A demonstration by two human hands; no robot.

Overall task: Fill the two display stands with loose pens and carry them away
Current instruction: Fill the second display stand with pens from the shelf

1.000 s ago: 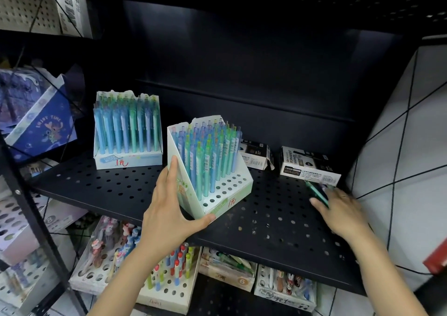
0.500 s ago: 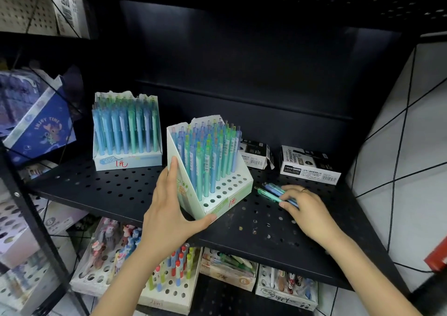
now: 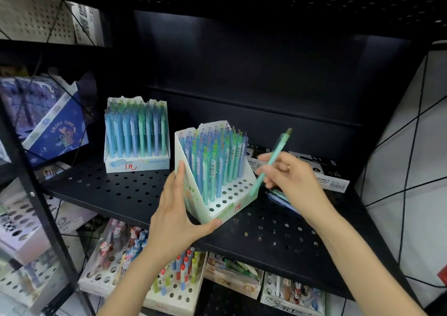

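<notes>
1. On the black perforated metal shelf [image 3: 116,189], the left hand [image 3: 179,209] grips the near white cardboard pen stand [image 3: 217,189] at its seven o'clock corner.
2. At three o'clock, the right hand [image 3: 292,180] pinches a mint-green plastic pen [image 3: 271,163], tip down.
3. Best aim the tip at an empty front hole, keeping the stand braced.
4. Loose pens [image 3: 280,197] lie under that hand.

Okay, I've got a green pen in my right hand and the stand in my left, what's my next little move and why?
Probably lower the green pen, tip first, into an empty front hole of the near display stand. The right hand already holds it tilted beside that stand, the left hand steadies the stand's corner, and its front rows are unfilled.
</notes>
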